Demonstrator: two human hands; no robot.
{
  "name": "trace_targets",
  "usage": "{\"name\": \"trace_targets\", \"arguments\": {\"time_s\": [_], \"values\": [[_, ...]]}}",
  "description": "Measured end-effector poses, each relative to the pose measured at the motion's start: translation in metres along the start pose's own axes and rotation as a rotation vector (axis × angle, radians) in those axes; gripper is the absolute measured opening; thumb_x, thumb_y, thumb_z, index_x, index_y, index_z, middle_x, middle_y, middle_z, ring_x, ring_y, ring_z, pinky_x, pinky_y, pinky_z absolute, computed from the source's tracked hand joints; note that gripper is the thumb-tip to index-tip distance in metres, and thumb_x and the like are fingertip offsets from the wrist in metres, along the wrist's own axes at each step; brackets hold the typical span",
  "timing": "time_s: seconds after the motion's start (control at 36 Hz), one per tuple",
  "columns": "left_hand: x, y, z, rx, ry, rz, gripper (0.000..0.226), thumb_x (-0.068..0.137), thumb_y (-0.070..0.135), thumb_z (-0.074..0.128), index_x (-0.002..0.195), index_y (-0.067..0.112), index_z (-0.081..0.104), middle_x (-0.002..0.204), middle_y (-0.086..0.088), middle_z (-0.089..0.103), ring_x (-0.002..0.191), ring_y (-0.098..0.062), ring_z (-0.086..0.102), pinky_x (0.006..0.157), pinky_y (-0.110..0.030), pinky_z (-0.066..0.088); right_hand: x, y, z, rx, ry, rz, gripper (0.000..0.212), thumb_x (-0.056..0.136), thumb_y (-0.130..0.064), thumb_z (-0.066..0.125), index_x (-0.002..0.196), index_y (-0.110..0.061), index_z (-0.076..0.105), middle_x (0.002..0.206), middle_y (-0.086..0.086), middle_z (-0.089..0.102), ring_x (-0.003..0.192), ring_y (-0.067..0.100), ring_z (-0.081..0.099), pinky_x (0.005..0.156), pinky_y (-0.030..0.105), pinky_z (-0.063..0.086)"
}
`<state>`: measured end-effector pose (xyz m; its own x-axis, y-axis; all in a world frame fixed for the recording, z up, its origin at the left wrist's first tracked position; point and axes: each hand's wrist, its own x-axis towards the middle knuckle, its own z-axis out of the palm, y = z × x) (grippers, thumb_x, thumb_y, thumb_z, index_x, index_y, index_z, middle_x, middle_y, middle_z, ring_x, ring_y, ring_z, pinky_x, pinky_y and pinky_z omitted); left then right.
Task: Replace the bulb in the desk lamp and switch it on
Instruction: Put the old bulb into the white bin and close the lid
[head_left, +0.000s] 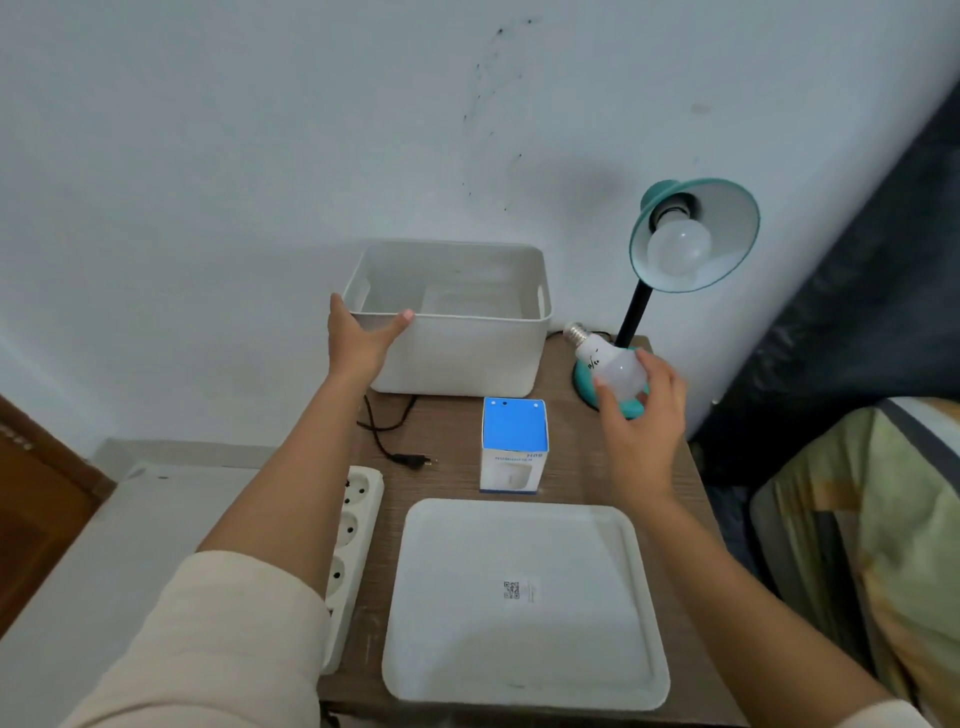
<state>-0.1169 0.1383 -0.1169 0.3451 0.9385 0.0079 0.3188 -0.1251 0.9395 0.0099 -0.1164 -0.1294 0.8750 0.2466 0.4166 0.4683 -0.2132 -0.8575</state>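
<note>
A teal desk lamp (727, 208) stands at the table's back right, its shade tilted toward me with an unlit white bulb (678, 247) in the socket. My right hand (641, 431) holds a second white bulb (608, 364) in front of the lamp's base, its metal screw cap pointing up and left. My left hand (358, 338) grips the near left corner of a white storage bin (467, 353), thumb over the rim. The lamp's black plug (415, 460) lies loose on the table, beside a white power strip (350, 545).
A blue and white carton (514, 444) stands mid-table. A white tray (524, 603) lies at the front. The wall is close behind. A bed with a patterned cover (883, 519) is at the right. A lower white surface (130, 545) is at the left.
</note>
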Motion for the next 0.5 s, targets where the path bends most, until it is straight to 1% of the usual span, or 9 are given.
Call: {"name": "trace_targets", "arguments": {"time_s": [0.06, 0.08, 0.11, 0.17, 0.22, 0.25, 0.33, 0.39, 0.5], "values": [[-0.001, 0.001, -0.001, -0.004, 0.001, 0.001, 0.108, 0.074, 0.043, 0.074, 0.149, 0.012, 0.004, 0.156, -0.008, 0.019, 0.143, -0.025, 0.021, 0.115, -0.042, 0.024, 0.005, -0.014, 0.006, 0.049, 0.0, -0.042, 0.046, 0.08, -0.008, 0.067, 0.123, -0.01, 0.052, 0.12, -0.002, 0.046, 0.112, 0.013, 0.047, 0.1, 0.035, 0.043], [-0.001, 0.001, -0.001, -0.005, 0.002, 0.005, 0.108, 0.074, 0.043, 0.075, 0.149, 0.012, 0.004, 0.156, -0.009, 0.02, 0.142, -0.025, 0.021, 0.115, -0.042, 0.024, 0.009, -0.02, 0.01, 0.065, -0.009, -0.06, 0.045, 0.081, -0.009, 0.067, 0.123, -0.009, 0.052, 0.119, -0.004, 0.045, 0.112, 0.013, 0.047, 0.1, 0.036, 0.043], [-0.001, 0.001, 0.0, -0.008, 0.007, 0.009, 0.108, 0.073, 0.042, 0.075, 0.149, 0.011, 0.005, 0.155, -0.01, 0.02, 0.142, -0.025, 0.022, 0.115, -0.041, 0.024, 0.013, -0.026, 0.014, 0.08, -0.021, -0.074, 0.045, 0.081, -0.01, 0.067, 0.123, -0.008, 0.052, 0.118, -0.005, 0.044, 0.111, 0.013, 0.048, 0.1, 0.035, 0.043], [-0.002, 0.002, 0.0, -0.016, 0.012, 0.009, 0.108, 0.073, 0.041, 0.076, 0.149, 0.011, 0.006, 0.155, -0.011, 0.021, 0.142, -0.025, 0.023, 0.115, -0.04, 0.024, 0.025, -0.037, 0.026, 0.108, -0.05, -0.095, 0.044, 0.082, -0.011, 0.067, 0.123, -0.008, 0.052, 0.12, 0.0, 0.047, 0.111, 0.012, 0.048, 0.098, 0.029, 0.042], [-0.001, 0.001, -0.001, -0.038, 0.011, 0.002, 0.108, 0.072, 0.04, 0.077, 0.149, 0.012, 0.007, 0.155, -0.01, 0.022, 0.141, -0.025, 0.024, 0.115, -0.041, 0.025, 0.038, -0.047, 0.04, 0.119, -0.082, -0.124, 0.044, 0.082, -0.012, 0.067, 0.123, -0.007, 0.052, 0.122, 0.005, 0.048, 0.108, 0.007, 0.046, 0.095, 0.022, 0.042], [-0.001, 0.001, -0.001, -0.047, 0.004, 0.0, 0.108, 0.072, 0.041, 0.077, 0.149, 0.013, 0.007, 0.155, -0.009, 0.022, 0.141, -0.025, 0.025, 0.115, -0.042, 0.026, 0.044, -0.051, 0.047, 0.131, -0.105, -0.132, 0.044, 0.082, -0.012, 0.067, 0.123, -0.007, 0.052, 0.122, 0.005, 0.048, 0.107, 0.005, 0.045, 0.094, 0.02, 0.042], [0.004, -0.003, -0.002, -0.071, -0.023, -0.005, 0.11, 0.07, 0.042, 0.078, 0.149, 0.016, 0.007, 0.154, -0.007, 0.023, 0.14, -0.024, 0.026, 0.114, -0.043, 0.027, 0.064, -0.059, 0.073, 0.149, -0.183, -0.134, 0.044, 0.082, -0.013, 0.067, 0.123, -0.009, 0.052, 0.118, -0.001, 0.045, 0.107, 0.01, 0.047, 0.09, 0.024, 0.042], [0.008, -0.006, -0.003, -0.079, -0.039, -0.002, 0.11, 0.07, 0.041, 0.079, 0.149, 0.016, 0.007, 0.154, -0.006, 0.024, 0.14, -0.023, 0.027, 0.114, -0.042, 0.028, 0.077, -0.062, 0.09, 0.122, -0.25, -0.127, 0.045, 0.082, -0.015, 0.067, 0.124, -0.01, 0.052, 0.121, 0.002, 0.047, 0.107, 0.013, 0.048, 0.091, 0.027, 0.044], [0.015, -0.01, -0.005, -0.09, -0.083, 0.013, 0.109, 0.068, 0.043, 0.079, 0.149, 0.022, 0.008, 0.153, -0.004, 0.027, 0.138, -0.021, 0.03, 0.113, -0.042, 0.03, 0.1, -0.061, 0.121, 0.02, -0.389, -0.113, 0.048, 0.081, -0.017, 0.066, 0.126, -0.009, 0.051, 0.128, 0.011, 0.048, 0.116, 0.023, 0.049, 0.101, 0.035, 0.042]]}}
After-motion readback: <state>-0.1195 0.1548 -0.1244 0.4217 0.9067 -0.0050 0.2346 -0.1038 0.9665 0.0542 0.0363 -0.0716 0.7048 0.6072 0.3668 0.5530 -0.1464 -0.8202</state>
